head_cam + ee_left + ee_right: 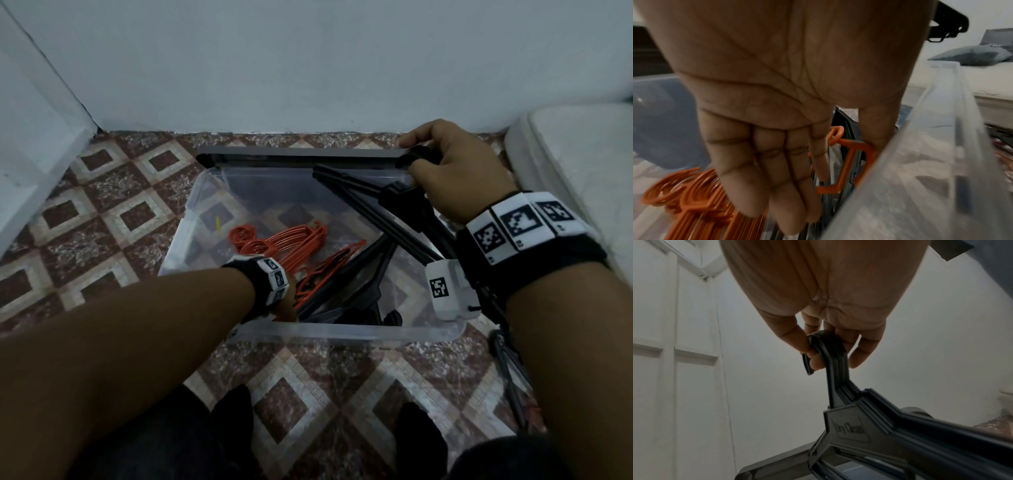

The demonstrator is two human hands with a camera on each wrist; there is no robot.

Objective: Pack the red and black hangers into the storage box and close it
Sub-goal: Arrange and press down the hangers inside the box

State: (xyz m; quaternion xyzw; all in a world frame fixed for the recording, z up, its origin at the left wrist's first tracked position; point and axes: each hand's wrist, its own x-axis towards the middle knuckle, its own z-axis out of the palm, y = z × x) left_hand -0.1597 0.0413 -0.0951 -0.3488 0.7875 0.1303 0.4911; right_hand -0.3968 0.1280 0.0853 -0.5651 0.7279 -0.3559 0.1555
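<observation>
While L hand point(764, 129) fingers lie straight in box point(342, 334), R hand point(452, 171) grips blk hangers point(869, 426)

— Floor condition?
— I note patterned tile floor point(113, 219), maroon and cream diamonds, running under me to the wall.

— Walls?
— Plain pale wall point(308, 61) at twelve o'clock, meeting the tiles. White panelled door point(663, 353) at ten o'clock.

— Furniture?
— A white rounded fixture point(575, 161) at two o'clock; I cannot tell what it is. My left wrist view shows grey pillows point(970, 55) on a pale surface.

— Light?
— Dim, even.
</observation>
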